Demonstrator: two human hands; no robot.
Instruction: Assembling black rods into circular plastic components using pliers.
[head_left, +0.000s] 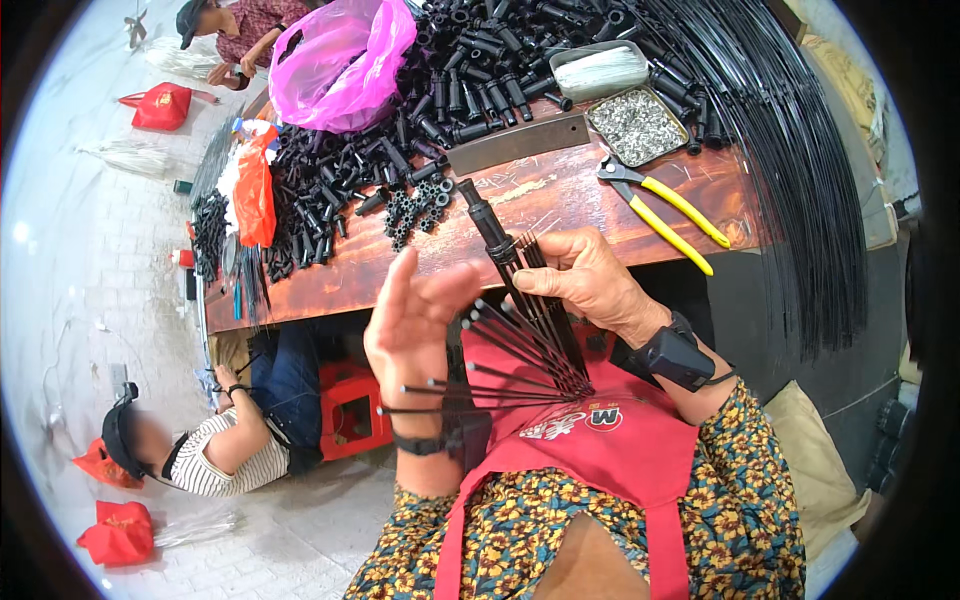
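Observation:
What looks like a black umbrella frame [486, 222] slants over my lap, its tube pointing up toward the table. Thin ribs fan out from its lower end, several with grey tips. My right hand [590, 285] grips the frame's bundled ribs beside the tube, thumb pressed on top. Just left of the frame, my left hand [410, 320] is raised with palm showing and fingers stretched out; it holds nothing. Some rib ends pass close to its palm and wrist, and whether they touch cannot be made out.
On the wooden table [680, 215] lie yellow-handled pliers [665, 215], a flat metal blade [520, 143], a tin of small metal pieces [640, 162] and heaped black plastic tubes [340, 170]. Long black rods [800, 200] hang over the right side. Two other people work at the left.

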